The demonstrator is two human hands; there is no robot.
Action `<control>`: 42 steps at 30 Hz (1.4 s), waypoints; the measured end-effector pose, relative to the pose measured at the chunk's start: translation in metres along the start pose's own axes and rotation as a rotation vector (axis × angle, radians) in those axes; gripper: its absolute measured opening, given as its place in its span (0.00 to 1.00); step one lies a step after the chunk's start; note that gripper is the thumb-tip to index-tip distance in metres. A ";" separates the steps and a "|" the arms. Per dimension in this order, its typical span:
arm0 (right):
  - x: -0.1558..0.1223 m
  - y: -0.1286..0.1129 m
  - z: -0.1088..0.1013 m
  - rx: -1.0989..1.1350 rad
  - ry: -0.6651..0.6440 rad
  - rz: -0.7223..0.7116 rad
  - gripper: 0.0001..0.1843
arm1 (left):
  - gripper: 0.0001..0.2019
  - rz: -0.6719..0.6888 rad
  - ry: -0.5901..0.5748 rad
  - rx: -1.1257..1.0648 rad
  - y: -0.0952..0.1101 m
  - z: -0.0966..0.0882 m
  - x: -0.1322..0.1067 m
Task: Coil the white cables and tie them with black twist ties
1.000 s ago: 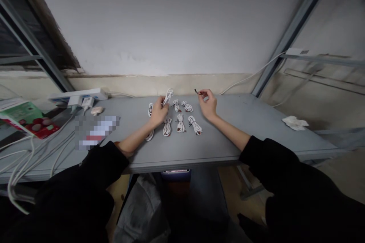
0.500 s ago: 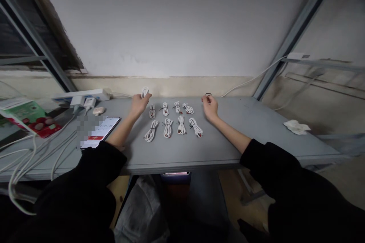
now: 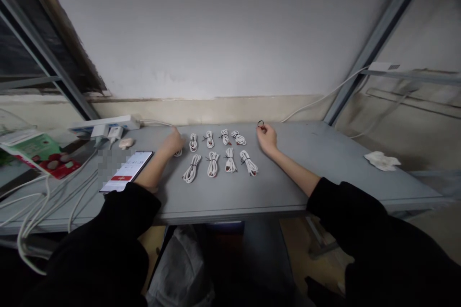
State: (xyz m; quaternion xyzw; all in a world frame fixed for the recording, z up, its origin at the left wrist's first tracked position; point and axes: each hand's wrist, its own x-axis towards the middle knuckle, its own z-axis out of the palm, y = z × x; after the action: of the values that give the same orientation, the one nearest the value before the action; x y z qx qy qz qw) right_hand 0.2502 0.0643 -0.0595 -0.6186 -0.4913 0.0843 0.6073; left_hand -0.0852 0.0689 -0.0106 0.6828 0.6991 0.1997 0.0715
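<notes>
My left hand [image 3: 173, 142] is low over the table, its fingers closed round a coiled white cable [image 3: 178, 152] that mostly hides beneath them. Only the cable's lower end shows, at the left of the back row. My right hand [image 3: 267, 138] pinches a thin black twist tie [image 3: 260, 123], bent into a small loop above the fingertips. Between the hands lie two rows of white cable bundles, such as this front one [image 3: 191, 169] and this back one [image 3: 238, 137]. Black ties bind several of them.
At the left are a phone [image 3: 127, 171], a white power strip [image 3: 126, 123] with plugged chargers, a small pale case [image 3: 126, 143], a green-and-red box [image 3: 46, 153] and loose white cords [image 3: 27, 223]. Crumpled tissue [image 3: 382, 160] lies at the right. A wall backs the table.
My left hand has come down with the white cable from near the wall to the tabletop. The right hand stays almost in place, while the tie's loop has turned and looks rounder.
</notes>
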 end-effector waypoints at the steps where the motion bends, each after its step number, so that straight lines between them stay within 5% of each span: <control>1: -0.001 0.001 0.001 -0.007 -0.005 0.006 0.08 | 0.20 0.007 -0.015 0.085 0.000 0.001 -0.001; 10: -0.004 0.008 0.001 -0.112 -0.032 0.017 0.14 | 0.18 0.020 -0.032 0.342 0.011 -0.001 -0.015; 21: -0.002 0.015 -0.003 -0.203 -0.080 0.036 0.16 | 0.23 -0.081 -0.112 0.344 0.024 -0.008 -0.022; 29: -0.007 0.011 -0.010 -0.437 -0.164 -0.024 0.20 | 0.20 -0.084 -0.018 0.347 0.034 -0.003 -0.024; 36: -0.015 -0.001 -0.013 -0.525 -0.256 -0.008 0.20 | 0.19 -0.044 -0.078 0.404 0.022 -0.003 -0.018; 42: -0.020 0.007 -0.007 -0.492 -0.211 -0.178 0.17 | 0.21 -0.021 -0.137 0.357 0.007 -0.001 -0.010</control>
State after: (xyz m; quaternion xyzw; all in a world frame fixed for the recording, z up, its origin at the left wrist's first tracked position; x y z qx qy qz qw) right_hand 0.2484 0.0472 -0.0738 -0.6897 -0.6098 -0.0272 0.3895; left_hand -0.0782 0.0583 -0.0084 0.6893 0.7240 0.0248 -0.0012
